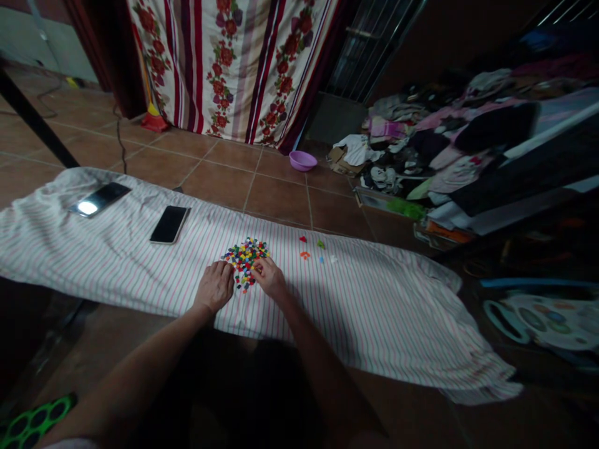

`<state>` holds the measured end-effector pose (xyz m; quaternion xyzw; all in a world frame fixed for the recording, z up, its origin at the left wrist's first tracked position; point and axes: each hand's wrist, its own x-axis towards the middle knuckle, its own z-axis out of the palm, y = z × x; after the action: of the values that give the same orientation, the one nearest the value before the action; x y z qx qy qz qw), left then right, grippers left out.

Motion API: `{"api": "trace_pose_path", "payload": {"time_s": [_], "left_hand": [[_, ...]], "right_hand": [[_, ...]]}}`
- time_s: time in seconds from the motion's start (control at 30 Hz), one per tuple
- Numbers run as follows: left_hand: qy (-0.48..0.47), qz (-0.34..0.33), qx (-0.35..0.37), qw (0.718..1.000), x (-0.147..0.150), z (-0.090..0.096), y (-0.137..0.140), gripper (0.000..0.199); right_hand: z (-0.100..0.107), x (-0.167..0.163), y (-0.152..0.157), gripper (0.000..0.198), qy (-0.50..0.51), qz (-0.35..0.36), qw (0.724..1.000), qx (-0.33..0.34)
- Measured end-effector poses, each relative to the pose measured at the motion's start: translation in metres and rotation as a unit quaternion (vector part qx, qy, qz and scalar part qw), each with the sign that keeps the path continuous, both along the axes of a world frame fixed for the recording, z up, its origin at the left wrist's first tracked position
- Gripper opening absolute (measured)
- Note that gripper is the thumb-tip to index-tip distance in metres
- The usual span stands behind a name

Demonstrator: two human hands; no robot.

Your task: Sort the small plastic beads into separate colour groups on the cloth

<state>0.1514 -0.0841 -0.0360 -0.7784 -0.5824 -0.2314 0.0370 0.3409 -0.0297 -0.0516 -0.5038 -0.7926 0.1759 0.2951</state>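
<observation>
A pile of small, many-coloured pieces (246, 252) lies on a striped cloth (374, 312). My left hand (216, 285) rests palm down at the pile's left edge, its fingers stretched along the cloth. At the right edge, my right hand (270, 276) has thumb and fingertips pinched together over the pieces; whatever is between them is too small to make out. Right of the pile sit little single-colour groups: red pieces (302, 239), orange pieces (305, 255), green pieces (321, 244), blue pieces (321, 259) and white pieces (334, 259).
Left of the pile, a black-screened phone (170, 224) and a second, shiny dark device (100, 199) lie on the cloth. Beyond the table are a purple basin (303, 161), a red broom (154, 120) and a striped floral curtain (224, 68). Heaped clothes (421, 137) fill the right.
</observation>
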Motion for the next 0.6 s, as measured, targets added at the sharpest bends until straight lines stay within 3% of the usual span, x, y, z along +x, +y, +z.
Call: {"api": "trace_pose_path", "payload": {"time_s": [0.3, 0.6], "left_hand": [[0.010, -0.001, -0.004, 1.000, -0.0007, -0.0007, 0.0002, 0.023], [0.014, -0.001, -0.009, 1.000, -0.0009, -0.0007, 0.0005, 0.022]], "right_hand": [[0.0033, 0.0029, 0.0041, 0.023, -0.008, 0.040, 0.999, -0.012], [0.0032, 0.0036, 0.0085, 0.005, 0.006, 0.050, 0.999, -0.001]]}}
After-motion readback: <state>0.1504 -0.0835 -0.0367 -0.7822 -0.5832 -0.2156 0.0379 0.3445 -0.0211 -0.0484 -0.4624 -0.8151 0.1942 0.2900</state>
